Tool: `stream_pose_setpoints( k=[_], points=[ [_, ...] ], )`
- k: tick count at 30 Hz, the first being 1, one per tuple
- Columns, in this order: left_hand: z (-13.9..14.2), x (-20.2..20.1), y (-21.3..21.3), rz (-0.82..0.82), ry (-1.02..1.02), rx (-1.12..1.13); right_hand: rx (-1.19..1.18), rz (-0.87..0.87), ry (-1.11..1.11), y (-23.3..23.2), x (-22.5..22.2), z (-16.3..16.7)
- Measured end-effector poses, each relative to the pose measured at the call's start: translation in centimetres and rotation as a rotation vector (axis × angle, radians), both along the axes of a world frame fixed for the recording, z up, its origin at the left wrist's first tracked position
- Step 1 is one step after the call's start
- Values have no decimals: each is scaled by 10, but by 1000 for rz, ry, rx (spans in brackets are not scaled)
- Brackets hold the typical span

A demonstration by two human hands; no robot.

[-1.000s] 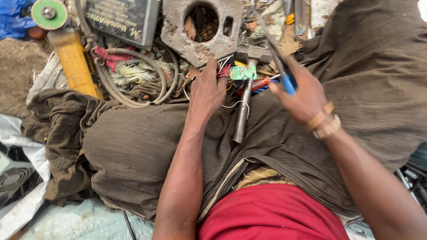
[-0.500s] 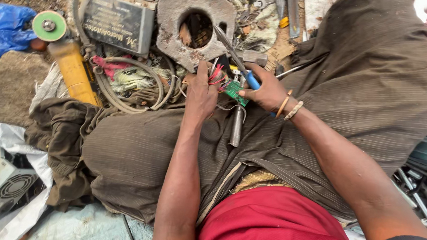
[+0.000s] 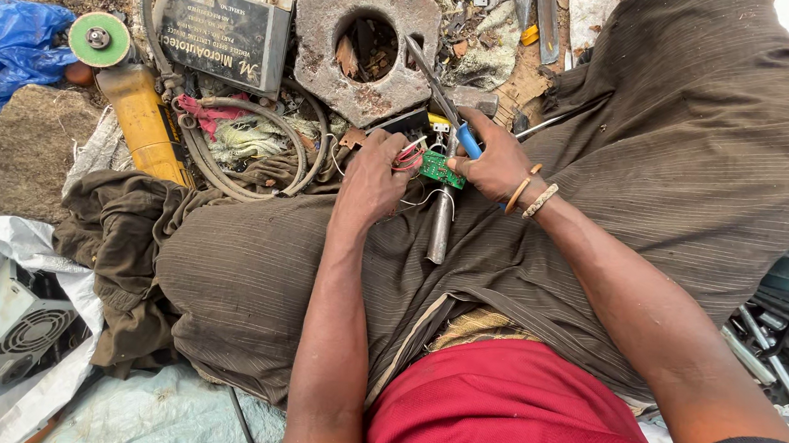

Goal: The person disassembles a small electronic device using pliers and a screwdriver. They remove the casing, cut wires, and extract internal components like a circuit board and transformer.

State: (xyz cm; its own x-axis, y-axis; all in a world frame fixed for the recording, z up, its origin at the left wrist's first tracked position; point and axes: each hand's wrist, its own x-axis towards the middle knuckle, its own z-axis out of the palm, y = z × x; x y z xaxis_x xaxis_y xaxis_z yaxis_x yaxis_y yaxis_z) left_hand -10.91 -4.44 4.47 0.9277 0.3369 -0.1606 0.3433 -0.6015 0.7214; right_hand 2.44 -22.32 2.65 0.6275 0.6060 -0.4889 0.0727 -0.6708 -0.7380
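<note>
My left hand (image 3: 371, 179) grips a small device with red and white wires (image 3: 409, 156) next to a little green circuit board (image 3: 436, 168). My right hand (image 3: 492, 161) is closed on blue-handled pliers (image 3: 442, 98), whose metal shaft points up and left over a rusty metal block with a round hole (image 3: 366, 42). The thumb touches the green board. Both hands meet above my lap, which is covered in brown striped cloth (image 3: 654, 155). A grey metal hammer (image 3: 441, 213) lies on the cloth just below the hands.
A black battery (image 3: 221, 36) and a yellow angle grinder with a green disc (image 3: 133, 96) lie at the upper left among hoses and wires. A white power supply with a fan (image 3: 14, 330) sits at the lower left. Metal tools (image 3: 775, 350) lie at the right edge.
My right hand came down and left with the pliers to meet my left hand at the green board. The left hand closed on the wired part.
</note>
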Motion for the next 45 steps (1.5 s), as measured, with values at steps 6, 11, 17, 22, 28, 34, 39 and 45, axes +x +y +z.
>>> stream_pose_setpoints(
  k=[6,11,17,22,28,34,39,45],
  points=[
    [2,0,-4,32,76,-64,-145,149,-365,-11,11,30],
    [6,5,-6,89,39,-37,-416,587,-743,-58,39,70],
    [1,6,-8,41,-98,3,-462,752,-890,-80,38,78],
    [0,5,-9,51,-118,5,-445,762,-906,-87,39,82],
    [1,7,-8,27,-124,3,-414,761,-882,-90,37,68],
    [1,5,-8,60,-89,-31,-356,719,-700,-89,37,48],
    [1,5,-5,34,25,-126,-271,613,-825,-93,38,49],
    [-3,5,-7,47,12,-89,-317,641,-918,-89,38,53]
  ],
)
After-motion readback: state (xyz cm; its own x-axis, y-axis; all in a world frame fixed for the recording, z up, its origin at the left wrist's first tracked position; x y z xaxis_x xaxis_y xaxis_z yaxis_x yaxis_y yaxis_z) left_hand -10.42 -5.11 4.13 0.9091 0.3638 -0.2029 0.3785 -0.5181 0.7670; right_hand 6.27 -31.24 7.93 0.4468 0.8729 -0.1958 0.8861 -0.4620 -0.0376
